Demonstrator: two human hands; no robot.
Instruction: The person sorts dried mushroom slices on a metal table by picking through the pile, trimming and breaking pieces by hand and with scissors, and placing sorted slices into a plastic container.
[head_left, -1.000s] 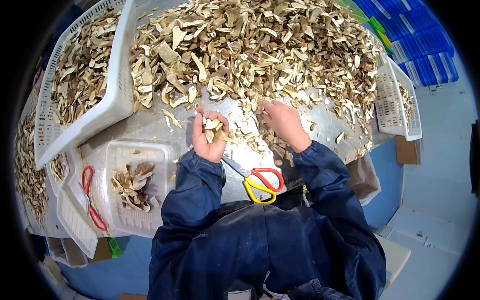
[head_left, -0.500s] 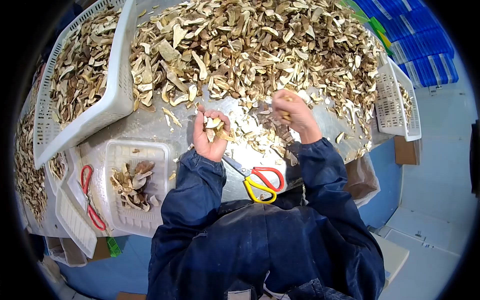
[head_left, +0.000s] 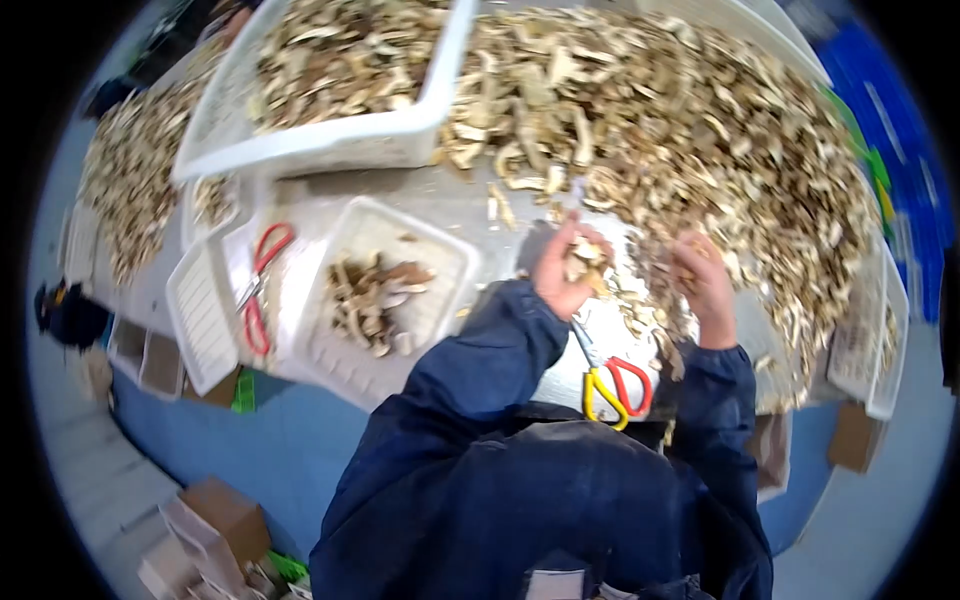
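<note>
Mushroom slices (head_left: 700,140) lie in a big heap on the shiny desk (head_left: 435,200), at one and two o'clock from the left hand (head_left: 570,265). That hand makes a cup, and its grip is half closed round a few slices. At three o'clock from it, the right hand (head_left: 705,280) has its fingers bent in. It is blurry, so I cannot tell if its grip has hold of a slice. Scissors with one red and one yellow handle (head_left: 612,390) lie close by, between five and six o'clock. At nine o'clock is a white tray (head_left: 440,330) with some slices in it, then red scissors (head_left: 262,285). A big white basket (head_left: 310,150) full of slices is at ten o'clock.
</note>
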